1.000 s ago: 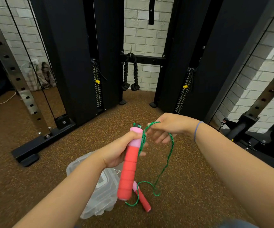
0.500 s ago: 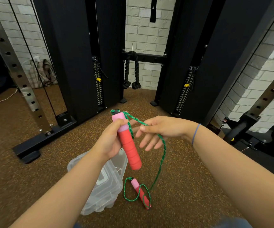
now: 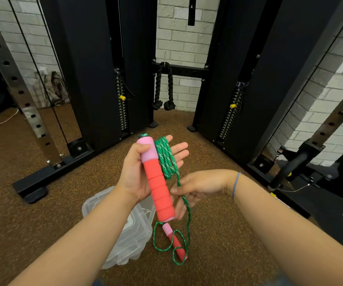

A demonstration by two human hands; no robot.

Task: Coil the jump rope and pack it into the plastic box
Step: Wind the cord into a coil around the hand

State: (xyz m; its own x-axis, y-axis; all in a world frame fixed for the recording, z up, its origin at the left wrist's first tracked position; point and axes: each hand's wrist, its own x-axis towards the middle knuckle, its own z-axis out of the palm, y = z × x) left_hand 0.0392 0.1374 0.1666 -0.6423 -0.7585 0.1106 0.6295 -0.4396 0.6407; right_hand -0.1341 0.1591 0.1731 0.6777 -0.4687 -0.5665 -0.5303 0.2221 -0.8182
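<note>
Jump rope (image 3: 167,159): green braided cord, several turns wound over the outstretched fingers of the left hand (image 3: 143,168). Left thumb pins the upper handle (image 3: 157,180), pink cap above red foam grip, against the palm; fingers extended and spread, palm up. Right hand (image 3: 197,187) just below and right of the coil, thumb and fingers loosely curled round the trailing cord, blue band at the wrist. Cord drops from there to the brown floor (image 3: 228,244), looping around the second handle (image 3: 174,241) lying flat. Clear plastic box (image 3: 125,234) sits on the floor just left of that handle, partly hidden by the left forearm.
</note>
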